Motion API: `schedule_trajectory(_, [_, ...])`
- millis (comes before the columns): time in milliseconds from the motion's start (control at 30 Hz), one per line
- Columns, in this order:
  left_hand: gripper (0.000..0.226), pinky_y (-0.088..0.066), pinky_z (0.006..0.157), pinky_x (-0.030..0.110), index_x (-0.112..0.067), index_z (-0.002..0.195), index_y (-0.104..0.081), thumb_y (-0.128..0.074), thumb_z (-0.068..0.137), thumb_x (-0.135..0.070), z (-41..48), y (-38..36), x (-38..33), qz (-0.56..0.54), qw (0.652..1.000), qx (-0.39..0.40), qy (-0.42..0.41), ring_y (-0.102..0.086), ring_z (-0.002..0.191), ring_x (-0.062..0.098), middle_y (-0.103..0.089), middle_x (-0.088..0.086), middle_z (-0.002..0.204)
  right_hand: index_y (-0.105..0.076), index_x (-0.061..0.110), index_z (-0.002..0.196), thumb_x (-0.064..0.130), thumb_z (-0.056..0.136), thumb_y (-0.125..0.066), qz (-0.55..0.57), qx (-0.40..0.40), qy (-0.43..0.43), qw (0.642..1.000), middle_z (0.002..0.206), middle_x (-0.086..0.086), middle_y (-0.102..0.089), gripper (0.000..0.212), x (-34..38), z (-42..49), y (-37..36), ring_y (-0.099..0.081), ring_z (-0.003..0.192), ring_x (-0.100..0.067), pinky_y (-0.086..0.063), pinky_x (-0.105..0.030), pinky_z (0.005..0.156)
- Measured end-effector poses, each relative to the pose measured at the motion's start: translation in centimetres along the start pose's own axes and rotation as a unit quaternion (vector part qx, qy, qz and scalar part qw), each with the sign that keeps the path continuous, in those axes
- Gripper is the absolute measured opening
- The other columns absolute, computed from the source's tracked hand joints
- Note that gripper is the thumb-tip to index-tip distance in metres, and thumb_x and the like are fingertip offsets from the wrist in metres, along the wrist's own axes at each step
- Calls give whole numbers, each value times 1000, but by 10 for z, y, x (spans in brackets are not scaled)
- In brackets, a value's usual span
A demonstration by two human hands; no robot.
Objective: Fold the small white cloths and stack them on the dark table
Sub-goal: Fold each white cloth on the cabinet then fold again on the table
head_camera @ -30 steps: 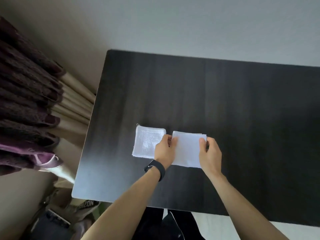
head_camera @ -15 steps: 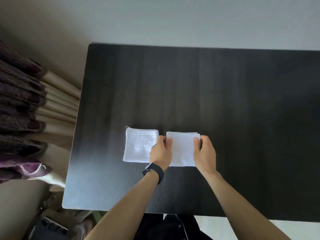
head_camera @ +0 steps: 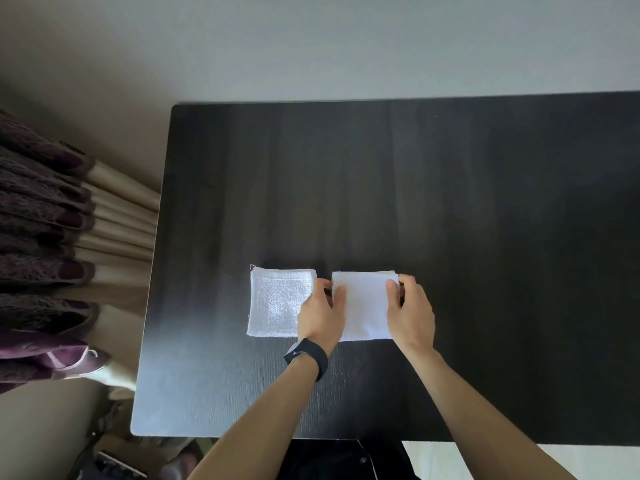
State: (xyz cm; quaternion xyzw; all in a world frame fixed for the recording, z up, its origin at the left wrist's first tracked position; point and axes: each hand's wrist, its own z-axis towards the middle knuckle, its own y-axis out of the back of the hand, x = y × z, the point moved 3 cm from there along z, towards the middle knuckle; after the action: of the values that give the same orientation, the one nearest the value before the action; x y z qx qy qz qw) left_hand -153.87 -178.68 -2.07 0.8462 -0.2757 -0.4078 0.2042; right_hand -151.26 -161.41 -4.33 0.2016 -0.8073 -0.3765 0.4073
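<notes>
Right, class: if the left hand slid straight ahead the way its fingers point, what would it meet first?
The left hand pinches the left edge of the right cloth. Its fingers point toward the far side of the table. Beyond that cloth the way looks free, though height is hard to judge.

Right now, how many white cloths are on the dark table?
2. The terry cloth lies left; the smooth cloth lies just right of it, pinched by the left hand and right hand. More may hide underneath.

Single head-worn wide-angle cam, looking forward and steeply down on the worktop (head_camera: 450,202) from its near edge, close in. Far wall (head_camera: 346,46) at top, curtain (head_camera: 45,237) at left.
</notes>
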Motion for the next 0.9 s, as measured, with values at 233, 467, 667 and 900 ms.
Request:
schedule_trajectory(233, [23,-52,84,32,-25,119,-53,-55,98,-33,-6,2,-1,-13,1000,-16,-14,-60,90,12,-61,-11,98,-54,23,126,52,100,-39,17,-6,-3,1000,111,2,-60,42,-10,0,9,-59,89,-13,-49,-29,68])
schedule_trajectory(467, [24,-44,75,24,-21,120,-52,-57,97,-21,-10,1,-4,-26,999,-31,-14,-58,89,13,-62,-7,100,-60,21,130,38,102,-46,69,17,26,997,118,3,-61,36,-21,-6,13,-59,98,-11,-47,-21,78])
schedule_trajectory(667, [24,-41,70,21,-17,123,-48,-50,98,-15,-11,-2,-4,-31,998,-58,7,-57,90,16,-58,-3,102,-64,21,125,33,101,-51,95,-5,34,995,112,6,-65,30,-16,-9,14,-61,95,-10,-49,-21,81])
schedule_trajectory(900, [23,-45,74,29,-14,121,-47,-48,98,-11,-9,-8,-1,-21,998,-48,15,-59,93,22,-57,3,104,-64,23,121,34,99,-53,101,14,25,995,107,7,-66,27,-19,-6,16,-61,93,-9,-47,-19,76])
